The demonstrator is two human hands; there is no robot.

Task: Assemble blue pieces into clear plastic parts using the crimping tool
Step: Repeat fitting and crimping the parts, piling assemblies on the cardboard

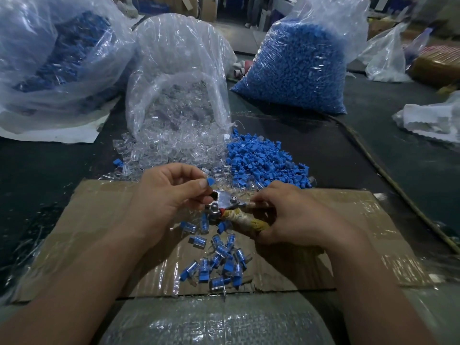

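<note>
At frame centre our left hand [169,192] pinches one blue piece [210,181] just above the metal head of the crimping tool [224,204], while our right hand [291,212] grips its wrapped handles. A small pile of finished parts [219,257] lies below centre on the cardboard [361,220]; the loose heaps of blue pieces [263,160] and clear parts [171,145] above suggest most work remains

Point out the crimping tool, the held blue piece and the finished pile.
crimping tool [224,200]: head view, metal head.
blue piece [210,181]: head view, exposed end.
finished pile [222,258]: head view, central piece.
</note>
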